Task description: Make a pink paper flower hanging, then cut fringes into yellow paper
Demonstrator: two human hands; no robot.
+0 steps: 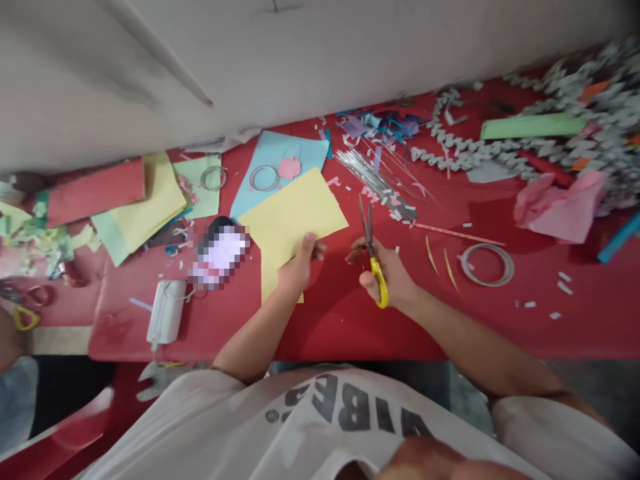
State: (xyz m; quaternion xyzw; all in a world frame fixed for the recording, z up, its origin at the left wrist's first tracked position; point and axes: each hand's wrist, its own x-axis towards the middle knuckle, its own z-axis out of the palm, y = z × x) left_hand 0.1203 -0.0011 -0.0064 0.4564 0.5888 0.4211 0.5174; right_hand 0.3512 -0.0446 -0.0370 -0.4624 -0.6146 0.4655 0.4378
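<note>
My left hand [299, 265] is closed on a sheet of yellow paper [295, 207], thumb on top. The sheet is L-shaped, with one part stretching up and right and another hanging down behind the wrist. In my right hand [390, 270] is a pair of scissors [371, 250] with yellow handles, blades pointing away from me and slightly parted. The blades stand to the right of the paper, not touching it. Beneath the yellow sheet lies light blue paper [260, 157], with a pink paper flower [289, 167] and a wire coil [264, 178] on it.
A phone [220, 257] and a white power bank [167, 312] lie on the red table [340, 333] to the left. Silver wires [373, 180], paper scraps, a wire coil [487, 265] and pink paper [560, 205] are farther right. A person's arm [9, 340] shows at the left edge.
</note>
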